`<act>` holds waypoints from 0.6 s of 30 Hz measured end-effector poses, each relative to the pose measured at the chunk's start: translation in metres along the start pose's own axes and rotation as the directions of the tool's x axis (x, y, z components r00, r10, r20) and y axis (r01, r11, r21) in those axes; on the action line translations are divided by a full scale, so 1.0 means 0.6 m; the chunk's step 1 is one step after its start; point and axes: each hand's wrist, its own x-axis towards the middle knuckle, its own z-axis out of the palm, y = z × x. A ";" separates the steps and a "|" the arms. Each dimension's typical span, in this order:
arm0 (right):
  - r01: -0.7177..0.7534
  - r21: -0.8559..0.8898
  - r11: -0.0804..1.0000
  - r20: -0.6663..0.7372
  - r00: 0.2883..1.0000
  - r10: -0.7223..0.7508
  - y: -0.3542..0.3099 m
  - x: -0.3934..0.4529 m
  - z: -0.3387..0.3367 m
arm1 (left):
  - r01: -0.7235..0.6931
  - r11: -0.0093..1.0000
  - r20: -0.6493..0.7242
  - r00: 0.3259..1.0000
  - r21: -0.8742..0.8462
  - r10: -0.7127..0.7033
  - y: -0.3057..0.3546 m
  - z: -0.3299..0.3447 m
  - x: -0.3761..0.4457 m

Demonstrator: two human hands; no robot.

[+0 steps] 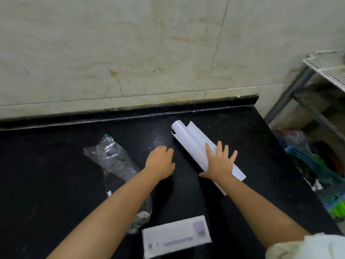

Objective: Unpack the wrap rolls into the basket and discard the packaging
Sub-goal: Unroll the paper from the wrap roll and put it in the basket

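A white wrap roll [188, 139] lies diagonally on the black counter [56, 165], its outer sheet partly unrolled. My right hand [219, 161] rests flat on the roll's near half, fingers spread. My left hand [160, 161] lies palm down on the bare counter just left of the roll, fingers curled, with nothing in it. Crumpled clear plastic packaging [113, 159] sits to the left and runs under my left forearm. A white printed label sheet [177, 236] lies at the counter's front edge.
A tiled wall rises behind the counter. To the right, beyond the counter's edge, stands a metal rack with a white wire shelf [328, 68]. Lower down there are blue and green plastic baskets [313, 165] and bags.
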 end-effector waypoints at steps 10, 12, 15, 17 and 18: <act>0.021 0.229 0.973 0.059 0.998 -0.035 0.041 0.034 0.003 | 0.213 0.977 0.035 0.977 -0.027 -0.212 0.007 0.029 -0.017; 0.023 0.323 0.946 0.074 0.996 -0.049 0.043 0.032 0.008 | 0.240 0.970 0.014 0.971 -0.029 -0.240 -0.003 0.026 -0.026; 0.044 0.456 0.889 0.063 0.995 -0.082 0.029 0.029 -0.008 | 0.303 0.953 -0.073 0.950 -0.009 -0.303 -0.027 0.018 -0.051; 0.105 0.499 0.860 0.003 0.992 -0.123 0.000 0.019 -0.034 | 0.381 0.925 -0.136 0.916 -0.005 -0.378 -0.049 0.010 -0.079; 0.148 0.508 0.848 -0.026 0.987 -0.156 -0.020 0.011 -0.050 | 0.418 0.908 -0.155 0.896 -0.014 -0.415 -0.061 0.006 -0.096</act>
